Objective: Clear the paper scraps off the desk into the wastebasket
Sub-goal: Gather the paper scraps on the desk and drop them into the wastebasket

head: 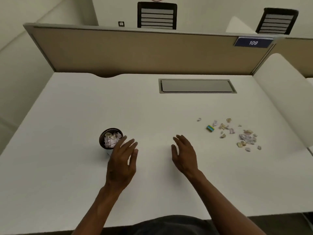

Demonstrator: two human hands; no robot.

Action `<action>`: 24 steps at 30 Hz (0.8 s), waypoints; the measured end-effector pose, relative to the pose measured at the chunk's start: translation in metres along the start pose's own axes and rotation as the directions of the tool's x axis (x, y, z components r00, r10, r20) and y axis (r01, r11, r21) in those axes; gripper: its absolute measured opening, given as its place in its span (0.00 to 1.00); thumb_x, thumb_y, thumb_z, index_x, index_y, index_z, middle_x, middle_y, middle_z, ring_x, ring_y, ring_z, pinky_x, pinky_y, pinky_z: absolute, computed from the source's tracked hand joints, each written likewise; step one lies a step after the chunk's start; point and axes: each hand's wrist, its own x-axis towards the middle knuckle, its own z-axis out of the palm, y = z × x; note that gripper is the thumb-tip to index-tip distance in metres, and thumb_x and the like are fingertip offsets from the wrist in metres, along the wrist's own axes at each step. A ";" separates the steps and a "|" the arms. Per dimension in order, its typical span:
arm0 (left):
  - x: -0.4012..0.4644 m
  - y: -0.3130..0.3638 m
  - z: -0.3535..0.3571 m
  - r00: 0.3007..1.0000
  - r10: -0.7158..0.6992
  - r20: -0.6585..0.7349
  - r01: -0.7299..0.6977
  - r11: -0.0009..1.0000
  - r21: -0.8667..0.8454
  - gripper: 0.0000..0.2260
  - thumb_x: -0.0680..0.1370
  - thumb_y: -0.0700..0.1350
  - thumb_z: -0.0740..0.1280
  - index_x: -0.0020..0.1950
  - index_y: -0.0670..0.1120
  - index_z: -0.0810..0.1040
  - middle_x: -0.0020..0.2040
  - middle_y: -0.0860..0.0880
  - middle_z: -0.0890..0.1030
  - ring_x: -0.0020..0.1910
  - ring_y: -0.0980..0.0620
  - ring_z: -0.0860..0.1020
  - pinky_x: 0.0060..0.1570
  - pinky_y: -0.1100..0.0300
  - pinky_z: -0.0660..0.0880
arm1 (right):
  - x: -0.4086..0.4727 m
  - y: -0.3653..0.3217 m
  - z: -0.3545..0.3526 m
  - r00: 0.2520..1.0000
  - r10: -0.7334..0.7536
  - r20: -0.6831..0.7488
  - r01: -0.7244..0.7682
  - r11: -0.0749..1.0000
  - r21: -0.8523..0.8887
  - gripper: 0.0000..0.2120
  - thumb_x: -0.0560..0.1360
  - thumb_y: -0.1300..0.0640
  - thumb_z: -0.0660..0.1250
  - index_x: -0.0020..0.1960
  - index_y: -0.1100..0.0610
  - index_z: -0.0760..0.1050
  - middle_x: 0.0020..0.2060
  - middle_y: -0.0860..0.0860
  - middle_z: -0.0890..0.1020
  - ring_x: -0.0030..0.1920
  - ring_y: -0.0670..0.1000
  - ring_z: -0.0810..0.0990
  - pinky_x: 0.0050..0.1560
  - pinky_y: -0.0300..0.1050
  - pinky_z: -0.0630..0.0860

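Looking down through the head camera, I see my left hand (121, 164) over the white desk (67, 167), fingers spread and holding nothing, its fingertips just beside the small dark wastebasket (104, 135), which already has crumpled paper inside. My right hand (184, 156) is also spread and empty, near the middle of the desk, palm turned toward the left one. The paper scraps (245, 138) lie scattered well apart to the right. A green and blue eraser (210, 128) lies at the left edge of them.
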 end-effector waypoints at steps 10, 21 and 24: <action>-0.003 0.043 0.121 0.869 0.133 0.476 -0.157 0.988 0.009 0.23 0.84 0.54 0.59 0.78 0.49 0.66 0.79 0.51 0.64 0.81 0.53 0.52 0.78 0.50 0.58 | -0.053 0.112 -0.048 0.947 0.090 0.309 0.017 0.945 -0.325 0.28 0.84 0.44 0.47 0.81 0.54 0.50 0.80 0.46 0.47 0.81 0.47 0.46 0.81 0.50 0.47; 0.017 0.064 0.197 0.782 0.050 0.622 -0.293 0.909 0.296 0.32 0.81 0.66 0.44 0.82 0.54 0.43 0.83 0.49 0.41 0.81 0.47 0.37 0.79 0.43 0.41 | 0.029 0.138 -0.097 0.976 0.181 0.119 -0.145 0.954 -0.262 0.29 0.83 0.47 0.57 0.79 0.59 0.57 0.79 0.56 0.60 0.79 0.55 0.56 0.78 0.50 0.58; 0.015 0.063 0.199 0.810 0.070 0.582 -0.270 0.926 0.265 0.32 0.82 0.65 0.48 0.82 0.55 0.46 0.83 0.51 0.45 0.82 0.49 0.41 0.79 0.44 0.43 | 0.059 0.138 -0.102 0.963 0.133 0.235 -0.057 0.952 -0.302 0.31 0.83 0.47 0.56 0.80 0.60 0.52 0.80 0.57 0.56 0.80 0.56 0.54 0.79 0.50 0.57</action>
